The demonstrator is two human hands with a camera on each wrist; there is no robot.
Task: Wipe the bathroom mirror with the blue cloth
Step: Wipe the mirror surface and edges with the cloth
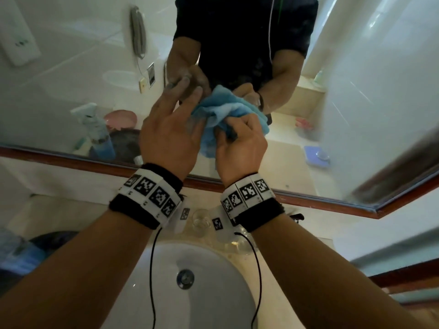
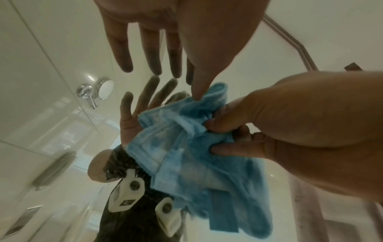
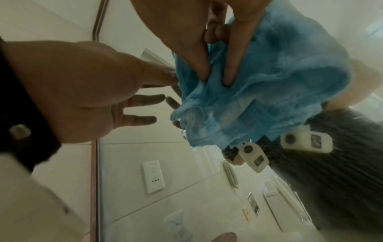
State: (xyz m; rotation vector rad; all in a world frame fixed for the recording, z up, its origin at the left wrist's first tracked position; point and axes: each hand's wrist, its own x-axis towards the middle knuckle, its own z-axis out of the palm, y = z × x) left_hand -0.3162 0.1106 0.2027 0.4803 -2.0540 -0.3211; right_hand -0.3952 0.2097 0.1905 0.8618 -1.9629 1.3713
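The right hand (image 1: 240, 143) is pinching the bunched blue cloth (image 1: 228, 110) against the mirror (image 1: 71, 91), above the sink (image 1: 166, 281). The left hand (image 1: 166, 136) is spreading straight fingers beside it, gripping nothing. Flattening the cloth first would likely improve contact. The mirror's wooden frame (image 1: 95, 160) is limiting downward strokes; open glass is lying above and leftward.

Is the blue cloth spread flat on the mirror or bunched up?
Bunched: the blue cloth hangs in crumpled folds, pinched by the right hand.
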